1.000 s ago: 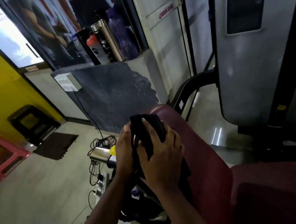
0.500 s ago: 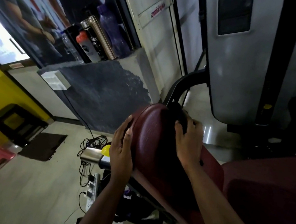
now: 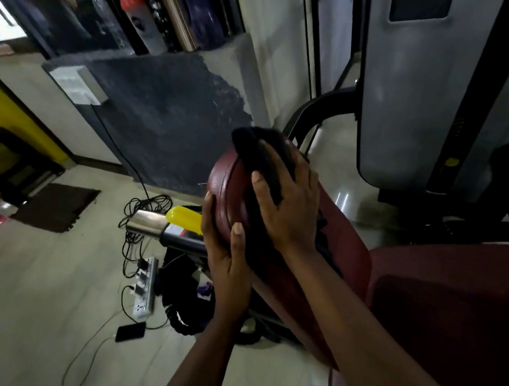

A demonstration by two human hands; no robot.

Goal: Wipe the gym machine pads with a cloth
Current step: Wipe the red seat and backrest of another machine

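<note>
A maroon padded rest (image 3: pixel 235 195) slants up from lower right, its rounded end at centre. A black cloth (image 3: pixel 258 150) is draped over that end. My right hand (image 3: pixel 288 213) lies flat on the cloth with fingers spread, pressing it against the pad's top face. My left hand (image 3: pixel 225 263) grips the pad's left edge just below, with the thumb on the face and the fingers wrapped behind. A second maroon pad (image 3: pixel 448 310) sits at the right, partly behind my right forearm.
The machine's grey weight-stack cover (image 3: pixel 430 87) and a black frame tube (image 3: pixel 312 115) stand behind the pad. On the floor below lie a power strip (image 3: pixel 144 289), tangled cables, a phone (image 3: pixel 130 330) and a steel flask (image 3: pixel 145 224). Bottles (image 3: pixel 162 11) line a ledge.
My right hand has brought the cloth from the far side of the pad's end onto its top face. My left hand has slid lower along the pad's edge.
</note>
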